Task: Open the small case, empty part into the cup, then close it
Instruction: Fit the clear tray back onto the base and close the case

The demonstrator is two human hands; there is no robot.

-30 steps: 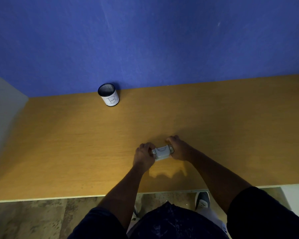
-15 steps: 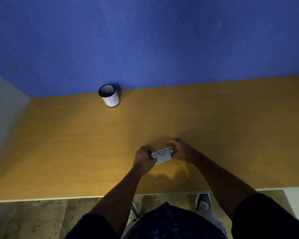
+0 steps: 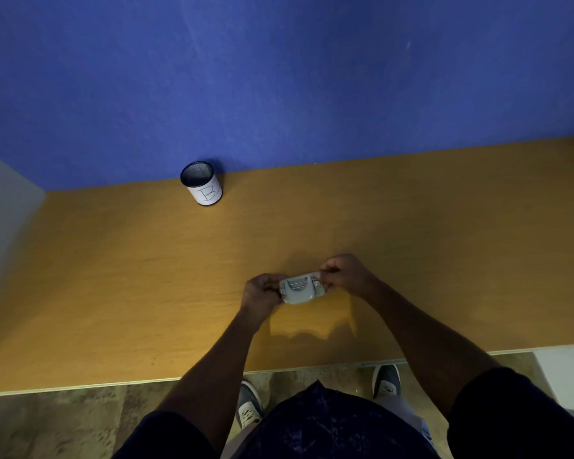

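A small grey case (image 3: 300,289) with a ribbed lid is held just above the wooden table (image 3: 146,276), its lid down. My left hand (image 3: 262,293) grips its left end and my right hand (image 3: 343,273) pinches its right end near a metal latch. A mesh cup (image 3: 202,183) with a white label marked "B" stands upright at the back of the table against the blue wall, far to the upper left of the case. Its inside looks dark; I cannot tell what it holds.
The blue wall (image 3: 312,77) runs along the table's far edge. A grey panel (image 3: 0,220) borders the left side. The table's front edge (image 3: 113,384) is close to my body, with floor and my shoes below.
Both hands have lifted the case slightly and brought it a little closer to me; its top face now tilts more toward the camera. The cup has not moved.
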